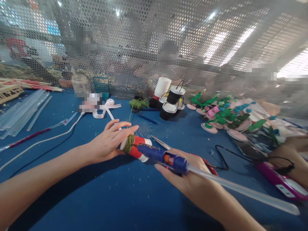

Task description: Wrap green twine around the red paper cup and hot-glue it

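Observation:
My left hand [112, 139] is closed around the end of a red and white paper cup [138, 141] that lies on its side. Green yarn [130, 143] is wound round that end, and its strand runs up to a green yarn ball [139, 104]. My right hand [190, 175] grips a blue hot glue gun [166, 157], with the nozzle at the wound yarn. A long clear glue stick [245, 189] sticks out of the gun's back. Scissors [161, 143] with a red handle show under my right hand; whether it also holds them is hidden.
Black-wrapped cups [167, 111] stand by a white cup stack [162, 86]. Glue sticks [26, 110] and a white cable [57, 138] lie left. Right are paper plants [220, 117], a purple power strip [279, 181] and another person's arm [292, 155]. A perforated metal screen [134, 48] rises behind.

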`<state>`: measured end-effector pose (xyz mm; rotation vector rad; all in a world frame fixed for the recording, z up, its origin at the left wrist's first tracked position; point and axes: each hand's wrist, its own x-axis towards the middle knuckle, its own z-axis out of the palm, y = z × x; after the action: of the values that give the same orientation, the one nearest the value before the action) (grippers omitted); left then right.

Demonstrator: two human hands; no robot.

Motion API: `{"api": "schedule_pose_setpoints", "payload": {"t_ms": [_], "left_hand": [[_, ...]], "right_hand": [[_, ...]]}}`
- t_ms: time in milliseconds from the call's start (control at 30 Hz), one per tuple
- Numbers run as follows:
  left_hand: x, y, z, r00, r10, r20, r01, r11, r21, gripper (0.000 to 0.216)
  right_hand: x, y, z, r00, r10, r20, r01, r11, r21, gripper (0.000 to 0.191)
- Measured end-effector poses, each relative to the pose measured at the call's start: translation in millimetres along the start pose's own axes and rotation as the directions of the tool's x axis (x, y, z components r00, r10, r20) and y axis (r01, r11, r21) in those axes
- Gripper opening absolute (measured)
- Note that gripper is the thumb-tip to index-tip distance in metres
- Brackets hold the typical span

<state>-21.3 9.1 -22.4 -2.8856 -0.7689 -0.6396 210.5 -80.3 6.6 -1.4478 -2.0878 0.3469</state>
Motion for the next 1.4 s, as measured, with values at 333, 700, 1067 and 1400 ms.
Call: {"api": "schedule_pose_setpoints", "payload": {"t_ms": [333, 700, 1067, 1400], "left_hand": [[1, 1, 1, 0.999, -0.042, 0.004, 0.042, 0.999, -0.029, 0.077], [2, 3, -1, 0.989, -0.145, 0.041, 0.149, 0.979, -0.138, 0.085], [2, 3, -1, 0.990, -0.137, 0.040, 0.141, 0.982, -0.129, 0.086], [1, 4, 0, 0.999, -0.046, 0.014, 0.047, 0.996, -0.079, 0.079]], "right_hand": [[-2, 0, 0, 0.998, -0.064, -0.006, 0.064, 0.997, -0.038, 0.010], [-2, -1, 0, 0.996, -0.094, 0.002, 0.094, 0.993, -0.071, 0.012], [-1, 0, -2, 0.999, -0.045, 0.000, 0.045, 0.998, -0.053, 0.012], [9, 8, -2, 0.977, 0.205, 0.061, -0.212, 0.965, 0.151, 0.024]]}}
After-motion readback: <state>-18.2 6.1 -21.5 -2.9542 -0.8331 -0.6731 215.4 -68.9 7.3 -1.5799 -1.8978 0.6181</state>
